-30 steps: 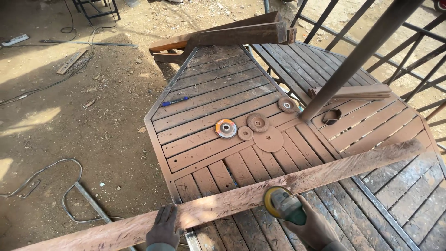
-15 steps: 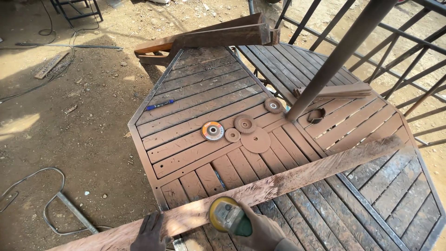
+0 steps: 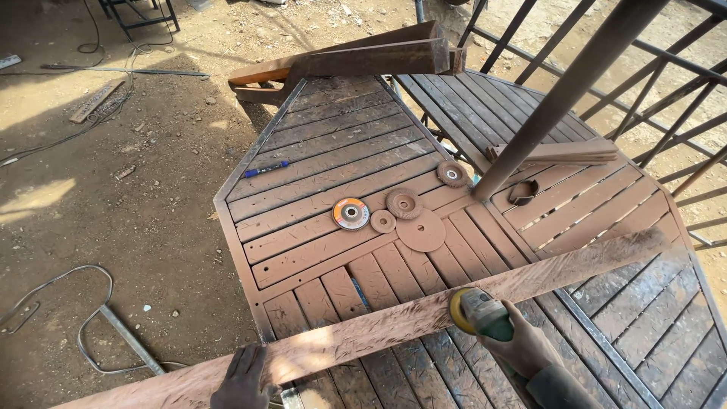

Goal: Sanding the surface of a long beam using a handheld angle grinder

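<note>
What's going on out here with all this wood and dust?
A person is working a long rough plank laid across a slatted wooden table. The right hand holds an angle grinder with its disc against the plank, while the left hand presses flat on the plank nearer its other end. Several spare grinding discs and a blue pen lie on the table behind, beside a slanting metal pole.

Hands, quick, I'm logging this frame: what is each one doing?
Left hand: open, pressed flat on the long wooden plank.
Right hand: closed around the angle grinder, its disc at the plank.
</note>
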